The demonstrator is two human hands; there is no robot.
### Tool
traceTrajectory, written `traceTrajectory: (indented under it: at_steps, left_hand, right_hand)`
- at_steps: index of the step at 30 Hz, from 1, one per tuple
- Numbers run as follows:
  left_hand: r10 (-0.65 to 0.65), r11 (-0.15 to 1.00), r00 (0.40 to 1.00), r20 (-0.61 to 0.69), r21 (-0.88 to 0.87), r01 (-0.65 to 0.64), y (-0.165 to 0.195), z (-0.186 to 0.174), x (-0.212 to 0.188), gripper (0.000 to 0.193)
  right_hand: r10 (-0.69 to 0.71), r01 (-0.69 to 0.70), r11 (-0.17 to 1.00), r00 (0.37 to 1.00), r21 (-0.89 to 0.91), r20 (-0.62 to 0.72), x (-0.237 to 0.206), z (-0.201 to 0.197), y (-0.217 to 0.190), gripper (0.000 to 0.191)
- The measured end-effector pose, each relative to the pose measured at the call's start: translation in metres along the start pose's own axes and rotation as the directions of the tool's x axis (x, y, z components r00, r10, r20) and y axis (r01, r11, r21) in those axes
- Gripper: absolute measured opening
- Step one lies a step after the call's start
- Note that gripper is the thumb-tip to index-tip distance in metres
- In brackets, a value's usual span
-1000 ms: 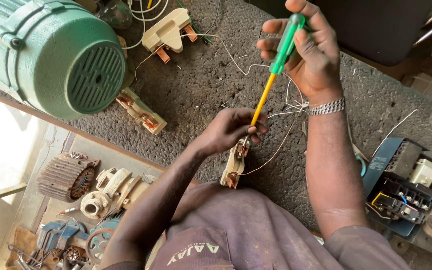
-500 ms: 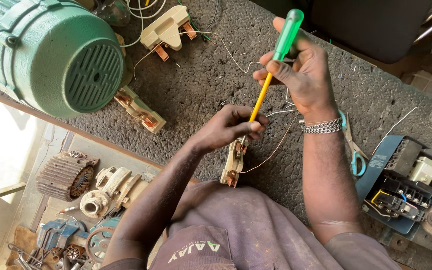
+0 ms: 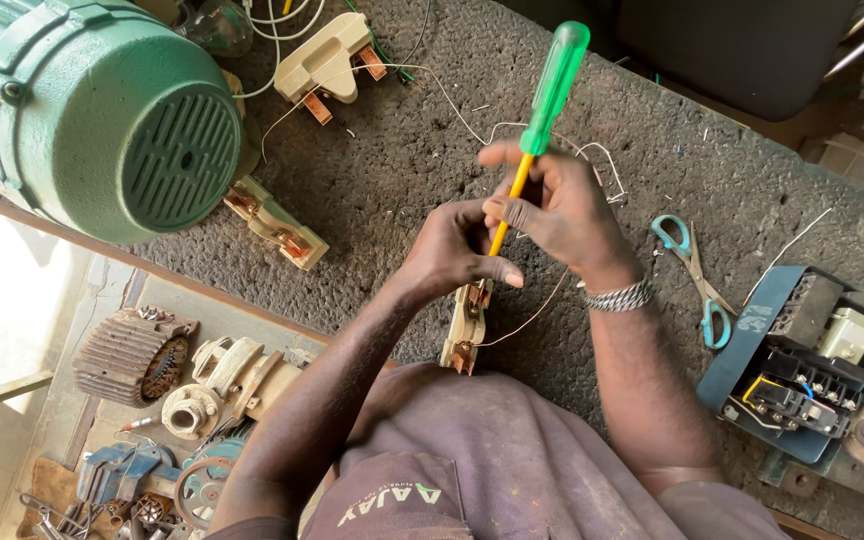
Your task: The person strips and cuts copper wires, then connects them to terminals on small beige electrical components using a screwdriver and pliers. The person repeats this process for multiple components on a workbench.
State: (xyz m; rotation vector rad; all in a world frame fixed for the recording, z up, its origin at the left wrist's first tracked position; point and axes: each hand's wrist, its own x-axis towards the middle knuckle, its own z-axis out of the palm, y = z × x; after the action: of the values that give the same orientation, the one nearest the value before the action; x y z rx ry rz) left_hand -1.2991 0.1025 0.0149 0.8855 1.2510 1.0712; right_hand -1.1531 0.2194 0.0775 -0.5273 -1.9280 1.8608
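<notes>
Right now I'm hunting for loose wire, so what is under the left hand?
Under the left hand lies a cream fuse holder with a thin wire leading off it. Its top end is covered.

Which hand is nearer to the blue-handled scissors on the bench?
The right hand. It grips the screwdriver just left of the scissors in the picture, wrist close to them. The left hand sits farther off, beyond the right hand, holding the cream fuse carrier.

We find no package, sign or screen on the tabletop (image 3: 372,160). The one label is a printed patch (image 3: 390,503) on the person's mauve shirt at the near edge: pale letters with a green mark.
</notes>
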Motion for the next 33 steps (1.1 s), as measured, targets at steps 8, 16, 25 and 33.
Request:
traceTrajectory:
  at_steps: [8,16,25,33]
  left_hand:
    - [0.217,0.880,0.963,0.158,0.395,-0.263,0.022,-0.038,-0.032,0.044]
    - [0.172,0.517,0.876,0.450,0.716,-0.469,0.016,-0.023,-0.035,0.035]
    - [0.123,0.409,0.852,0.509,0.756,-0.511,0.008,-0.023,-0.025,0.021]
    - [0.008,0.369,0.797,0.604,0.739,-0.564,0.016,-0.024,-0.023,0.016]
  right_hand:
    - [-0.362,0.327,0.931,0.879,-0.161,-0.309,-0.018,-0.012,-0.040,0.037]
    - [-0.241,0.214,0.970,0.810,-0.114,-0.534,-0.094,-0.029,-0.059,0.040]
    - [0.036,-0.047,0.999,0.834,-0.006,-0.550,-0.160,-0.007,-0.011,0.036]
    - [0.160,-0.154,0.986,0.805,0.060,-0.572,-0.168,0.016,0.005,0.039]
